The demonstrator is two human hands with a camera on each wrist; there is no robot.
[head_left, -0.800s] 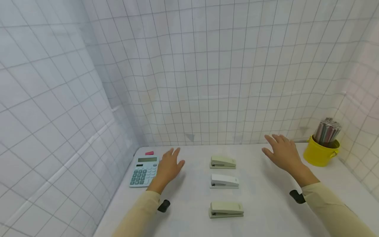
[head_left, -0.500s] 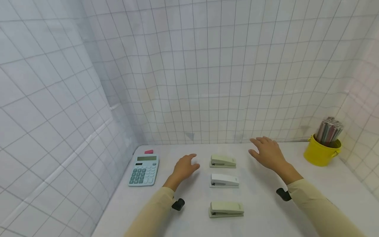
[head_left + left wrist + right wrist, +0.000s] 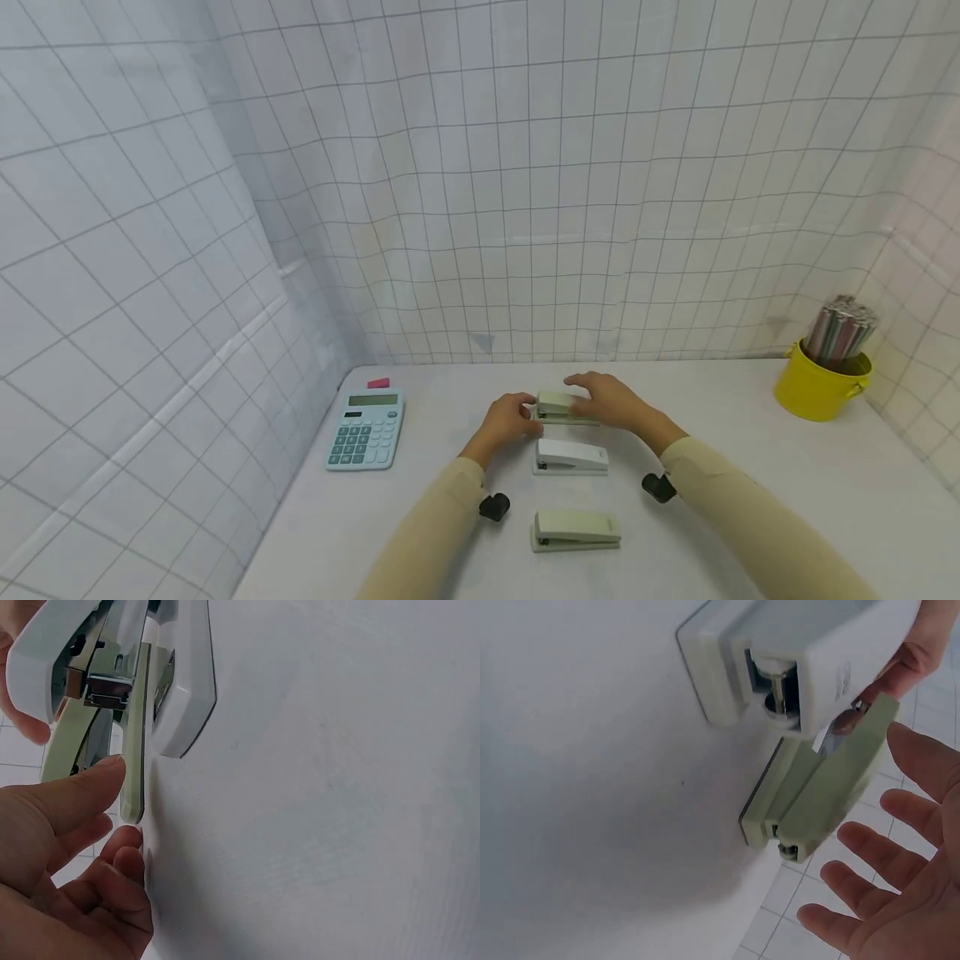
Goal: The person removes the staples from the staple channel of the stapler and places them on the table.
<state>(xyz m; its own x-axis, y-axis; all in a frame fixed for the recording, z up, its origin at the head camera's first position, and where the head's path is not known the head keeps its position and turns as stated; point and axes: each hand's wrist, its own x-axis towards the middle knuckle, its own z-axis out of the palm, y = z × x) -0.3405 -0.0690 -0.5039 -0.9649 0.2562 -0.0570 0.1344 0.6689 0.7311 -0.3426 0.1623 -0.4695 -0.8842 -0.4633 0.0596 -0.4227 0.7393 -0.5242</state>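
Three staplers lie in a column on the white table: a pale green one [image 3: 553,400] at the back, a white one [image 3: 570,455] in the middle, another pale green one [image 3: 575,527] in front. At the left end of the back stapler is my left hand [image 3: 507,421]; in the left wrist view its thumb [image 3: 97,787] overlaps the green base tip, contact unclear, with the other fingers bent below it. My right hand [image 3: 611,402] reaches over the same stapler's right end, partly covering it. The right wrist view shows its fingers spread beside the green stapler [image 3: 832,787], apparently not gripping it.
A light blue calculator [image 3: 366,429] lies at the left, with a small pink object [image 3: 378,383] behind it. At the back right stands a yellow bucket [image 3: 817,390] holding a bundle of slim sticks [image 3: 842,329]. Grid-patterned cloth [image 3: 555,208] hangs behind the table.
Both hands have moved inward: the left went right from beside the calculator, the right went left from near the bucket. They now meet at the back green stapler. The staplers stay in place.
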